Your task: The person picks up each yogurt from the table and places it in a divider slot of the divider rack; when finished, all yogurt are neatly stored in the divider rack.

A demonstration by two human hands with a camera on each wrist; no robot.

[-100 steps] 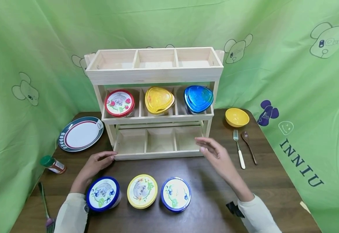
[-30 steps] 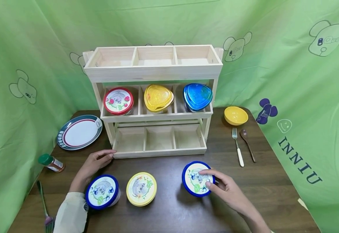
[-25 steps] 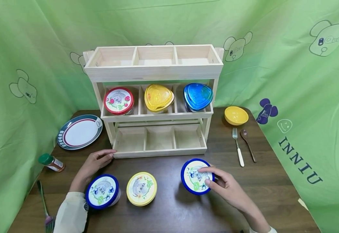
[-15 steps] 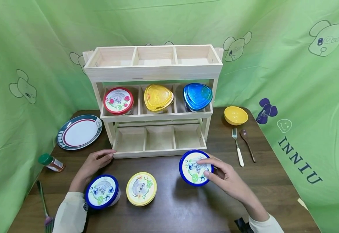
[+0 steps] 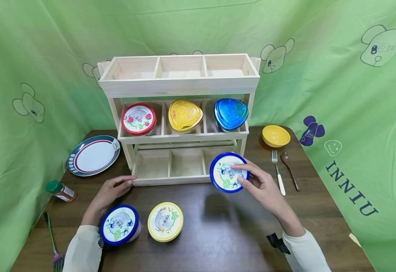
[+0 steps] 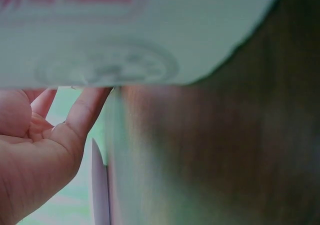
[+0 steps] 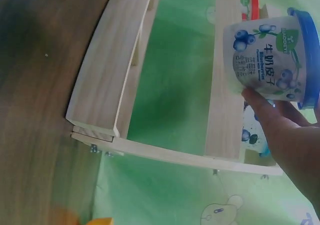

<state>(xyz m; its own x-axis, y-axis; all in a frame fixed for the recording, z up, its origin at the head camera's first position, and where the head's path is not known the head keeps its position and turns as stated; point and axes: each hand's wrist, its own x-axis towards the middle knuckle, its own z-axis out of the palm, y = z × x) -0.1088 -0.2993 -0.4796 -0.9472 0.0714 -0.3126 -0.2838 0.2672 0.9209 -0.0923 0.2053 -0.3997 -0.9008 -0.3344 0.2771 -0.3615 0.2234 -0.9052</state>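
Observation:
My right hand point(image 5: 252, 181) grips a blue-lidded blueberry yogurt tub point(image 5: 229, 172) and holds it off the table, in front of the right compartment of the wooden rack's point(image 5: 181, 86) bottom shelf. The right wrist view shows the tub point(image 7: 267, 60) held by thumb and fingers beside the rack point(image 7: 107, 70). My left hand point(image 5: 111, 189) rests with relaxed fingers on the table, touching the rack's bottom left corner. Another blue-lidded tub point(image 5: 120, 225) and a yellow-lidded tub point(image 5: 165, 221) stand on the table near me.
The middle shelf holds a red-lidded tub point(image 5: 139, 119), a yellow triangular box point(image 5: 185, 115) and a blue triangular box point(image 5: 231, 114). A plate point(image 5: 94, 155) and spice bottle point(image 5: 61, 191) lie left; a yellow bowl point(image 5: 276, 136), fork point(image 5: 278, 173) and spoon point(image 5: 290, 170) lie right.
My right hand took hold of the rightmost blue-lidded tub, lifted it from the table and carried it away from me toward the rack's bottom shelf. The left hand has stayed put.

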